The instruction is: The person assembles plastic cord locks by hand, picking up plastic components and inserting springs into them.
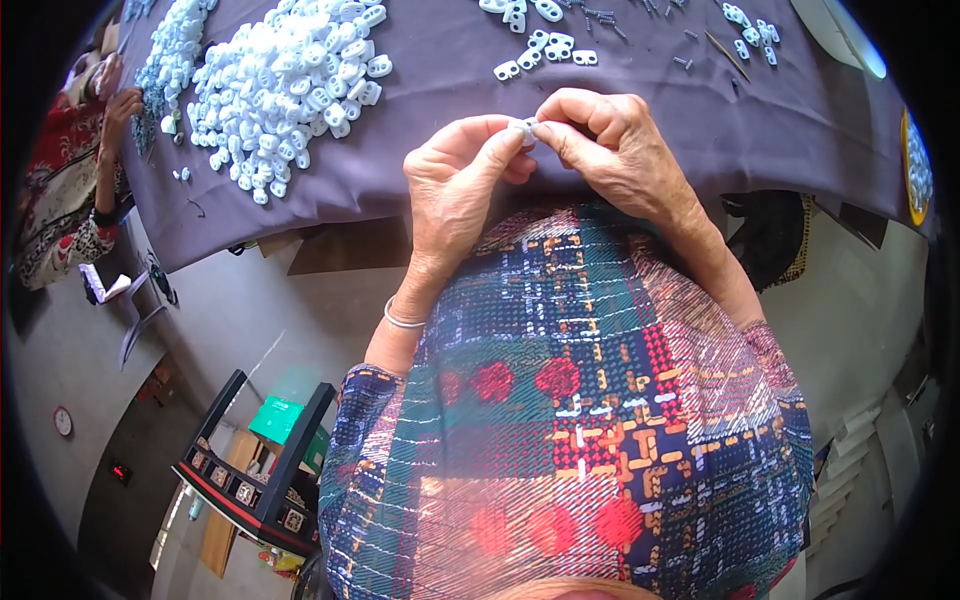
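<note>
Over the near edge of the cloth-covered table, my left hand [452,185] and my right hand [632,150] meet fingertip to fingertip. Pinched between both thumbs and forefingers is a small white plastic cord lock [527,127], mostly covered by the fingers. Just beyond my hands lies a loose group of white two-hole cord locks [545,48]. Farther off, small metal springs [605,18] are scattered on the cloth. A large heap of white plastic pieces [285,95] spreads to the left of my left hand.
A dark purple cloth [440,90] covers the table. At right lie a thin pointed stick [728,55], more cord locks [768,40] and a yellow-rimmed container [912,165]. Another person's hand [122,107] reaches to blue-grey pieces at far left. A black-framed chair [260,470] stands lower left.
</note>
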`<state>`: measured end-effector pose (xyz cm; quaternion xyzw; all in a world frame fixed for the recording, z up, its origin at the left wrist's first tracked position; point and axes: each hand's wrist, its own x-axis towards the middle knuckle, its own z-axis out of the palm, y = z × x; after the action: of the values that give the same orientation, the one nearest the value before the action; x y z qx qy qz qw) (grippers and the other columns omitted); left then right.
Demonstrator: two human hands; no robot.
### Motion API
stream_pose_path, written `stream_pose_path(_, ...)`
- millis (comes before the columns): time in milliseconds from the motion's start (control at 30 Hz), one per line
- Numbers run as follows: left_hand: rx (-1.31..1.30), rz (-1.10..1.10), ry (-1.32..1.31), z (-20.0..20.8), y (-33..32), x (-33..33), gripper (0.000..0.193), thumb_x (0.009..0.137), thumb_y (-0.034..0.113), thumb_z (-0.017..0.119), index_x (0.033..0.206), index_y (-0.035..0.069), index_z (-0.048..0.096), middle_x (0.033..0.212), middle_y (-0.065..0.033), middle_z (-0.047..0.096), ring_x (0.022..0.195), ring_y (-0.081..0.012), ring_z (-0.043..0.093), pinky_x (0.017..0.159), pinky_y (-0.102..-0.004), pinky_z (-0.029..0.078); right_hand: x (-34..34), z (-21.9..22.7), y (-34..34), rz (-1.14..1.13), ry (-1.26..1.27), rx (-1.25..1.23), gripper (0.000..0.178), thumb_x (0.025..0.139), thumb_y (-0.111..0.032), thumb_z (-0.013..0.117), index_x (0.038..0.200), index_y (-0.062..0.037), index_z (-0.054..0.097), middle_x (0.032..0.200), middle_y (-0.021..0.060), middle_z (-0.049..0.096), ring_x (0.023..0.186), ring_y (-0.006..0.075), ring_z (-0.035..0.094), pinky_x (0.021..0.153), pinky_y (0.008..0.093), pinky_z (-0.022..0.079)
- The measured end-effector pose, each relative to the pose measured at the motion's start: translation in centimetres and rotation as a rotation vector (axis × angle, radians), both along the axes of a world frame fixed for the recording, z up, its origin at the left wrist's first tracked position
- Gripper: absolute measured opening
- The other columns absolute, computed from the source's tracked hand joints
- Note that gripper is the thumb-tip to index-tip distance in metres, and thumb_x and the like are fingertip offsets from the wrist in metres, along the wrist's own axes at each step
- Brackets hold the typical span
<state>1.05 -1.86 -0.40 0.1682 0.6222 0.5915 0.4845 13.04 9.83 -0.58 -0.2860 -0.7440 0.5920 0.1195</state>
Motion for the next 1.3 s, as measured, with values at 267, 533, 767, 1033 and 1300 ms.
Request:
stream_pose_path(267,0.004,0.017,-0.021,0.1,0.1,-0.1,0.016,0.084,0.008,0.062,0.096,-0.003,0.063,0.082,-0.0092,0.066,0.066,-0.0108,0.061,0.063,-0.0219,0.051,-0.1,-0.1,0.4,0.044,-0.005,-0.068,0.013,0.087,-0.014,0.058,0.084,-0.0024,0.062,0.057,-0.0025,0.05,0.048,0.0026,0.044,0.042,0.0184,0.034)
stream_pose_path(533,0.001,0.007,-0.02,0.1,0.1,-0.6,0.017,0.085,0.009,0.061,0.095,-0.005,0.063,0.082,-0.0071,0.065,0.067,-0.0092,0.06,0.062,-0.0201,0.051,-0.8,0.2,0.7,0.082,-0.034,-0.316,0.015,0.088,-0.016,0.057,0.085,-0.0018,0.062,0.057,-0.0024,0.05,0.043,0.0029,0.043,0.038,0.0174,0.032)
stream_pose_path(767,-0.003,0.081,-0.125,0.3,0.2,-0.7,0.018,0.085,0.01,0.062,0.095,-0.005,0.062,0.084,-0.0088,0.065,0.07,-0.0113,0.062,0.063,-0.0214,0.052,-1.1,-0.7,0.1,0.048,0.037,-0.199,0.014,0.089,-0.014,0.055,0.091,-0.0004,0.061,0.061,-0.0018,0.052,0.045,0.0036,0.046,0.04,0.0181,0.036)
stream_pose_path(1033,0.045,0.134,-0.323,0.3,0.3,-1.0,0.019,0.085,0.01,0.06,0.098,-0.004,0.06,0.09,-0.0109,0.064,0.078,-0.0145,0.062,0.068,-0.025,0.053,-1.8,0.0,-1.5,0.024,0.07,0.612,0.018,0.073,-0.012,0.062,0.085,-0.0012,0.054,0.074,0.0127,0.055,0.063,0.0263,0.058,0.056,0.035,0.048)
stream_pose_path(1300,0.079,0.151,-0.615,-0.1,0.3,-1.1,0.019,0.087,0.011,0.057,0.101,-0.002,0.055,0.093,-0.0105,0.062,0.085,-0.0174,0.062,0.072,-0.0313,0.054,-1.8,0.1,-2.0,-0.021,-0.155,0.723,0.03,0.074,-0.017,0.063,0.098,-0.0002,0.056,0.08,0.0121,0.058,0.066,0.0264,0.059,0.058,0.0342,0.048)
